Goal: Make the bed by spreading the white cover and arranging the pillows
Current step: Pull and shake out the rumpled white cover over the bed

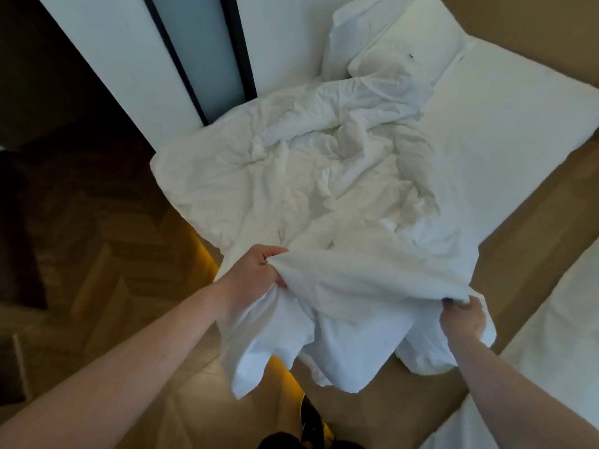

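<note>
Bedding dominates the view: the white cover (pixel 311 176) lies crumpled in deep folds across the left half of the bed (pixel 505 131), its near end lifted off the mattress and hanging over the foot of the bed toward the floor. The left hand (pixel 259 270) grips a bunched fold of that near edge, fingers curled into the cloth, with the bare forearm stretching in from the lower left. The right hand (pixel 462 319) grips the same edge farther to the right, fingers tucked under the fabric and thumb on top, so the cover sags in loose lobes between and below the 2 hands. Right of the cover, the bed's sheet shows smooth and flat. At the head of the bed, 2 pillows (pixel 389 37) lie overlapping and askew, the nearer 1 touching the far end of the rumpled cover. Behind the bed's left side runs a white wall panel (pixel 107 59) split by a pale strip (pixel 194 50) framed in dark edges. The floor (pixel 107 254) to the left is dark herringbone wood, with a yellow glow along the bed's lower edge. Tan flooring surrounds the foot of the bed, and part of a second white bed (pixel 551 351) enters at the lower right. A dark shoe (pixel 311 416) shows at the bottom edge.
</note>
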A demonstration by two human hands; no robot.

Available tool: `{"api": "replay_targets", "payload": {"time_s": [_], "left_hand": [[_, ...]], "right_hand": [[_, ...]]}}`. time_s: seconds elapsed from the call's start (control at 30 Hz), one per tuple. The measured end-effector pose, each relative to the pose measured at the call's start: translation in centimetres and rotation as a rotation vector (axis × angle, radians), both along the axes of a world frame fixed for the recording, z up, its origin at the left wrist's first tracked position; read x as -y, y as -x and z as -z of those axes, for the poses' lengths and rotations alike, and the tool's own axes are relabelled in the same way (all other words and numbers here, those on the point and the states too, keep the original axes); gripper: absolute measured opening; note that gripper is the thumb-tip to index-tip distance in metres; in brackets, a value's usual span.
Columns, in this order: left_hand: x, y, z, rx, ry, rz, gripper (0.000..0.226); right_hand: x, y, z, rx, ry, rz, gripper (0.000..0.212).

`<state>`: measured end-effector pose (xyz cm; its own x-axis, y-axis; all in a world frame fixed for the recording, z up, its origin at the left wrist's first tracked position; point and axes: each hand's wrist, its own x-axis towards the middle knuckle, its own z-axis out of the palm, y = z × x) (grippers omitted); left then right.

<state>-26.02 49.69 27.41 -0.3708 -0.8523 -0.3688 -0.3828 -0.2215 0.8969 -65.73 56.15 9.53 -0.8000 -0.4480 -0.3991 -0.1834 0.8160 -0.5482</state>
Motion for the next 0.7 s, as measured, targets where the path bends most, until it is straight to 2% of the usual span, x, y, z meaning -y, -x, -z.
{"api": "replay_targets", "payload": {"time_s": [0.03,0.07,0.17,0.27,0.37,0.47,0.53,0.6,0.67,0.7], "left_hand": [[0.0,-0.8,0.7,0.037,-0.024,0.035,0.033],[-0.1,-1.5,1.4,0.086,-0.044,0.072,0.029],[-1.0,-2.2,3.4,0.223,-0.102,0.17,0.023],[-1.9,-1.2,4.0,0.344,-0.171,0.357,0.006],[-2.2,0.8,3.5,0.486,-0.19,0.584,0.018],[-1.7,1.5,2.6,0.568,-0.116,0.698,0.038],[-1.0,2.1,1.7,0.457,-0.087,0.626,0.076],[0.2,4.1,0.5,0.299,-0.012,0.378,0.107],[1.6,7.1,0.3,0.284,0.107,0.072,0.119],[2.4,8.5,0.4,0.311,0.148,-0.047,0.109]], "right_hand": [[1.0,0.6,-0.6,-0.017,0.006,-0.035,0.031],[2.4,0.9,-1.6,-0.008,0.057,-0.039,0.026],[8.1,0.1,-7.9,0.115,0.402,0.032,0.014],[13.5,-3.1,-16.1,0.032,0.623,-0.124,0.018],[15.1,-6.7,-21.3,-0.019,0.692,-0.373,0.013],[14.5,-9.1,-23.3,-0.022,0.711,-0.593,0.007],[14.1,-9.8,-23.8,-0.027,0.713,-0.676,0.006],[13.6,-10.9,-24.2,-0.004,0.717,-0.758,0.007],[12.9,-12.6,-24.5,0.031,0.718,-0.847,0.012],[12.4,-13.1,-24.5,0.06,0.716,-0.872,0.013]]}}
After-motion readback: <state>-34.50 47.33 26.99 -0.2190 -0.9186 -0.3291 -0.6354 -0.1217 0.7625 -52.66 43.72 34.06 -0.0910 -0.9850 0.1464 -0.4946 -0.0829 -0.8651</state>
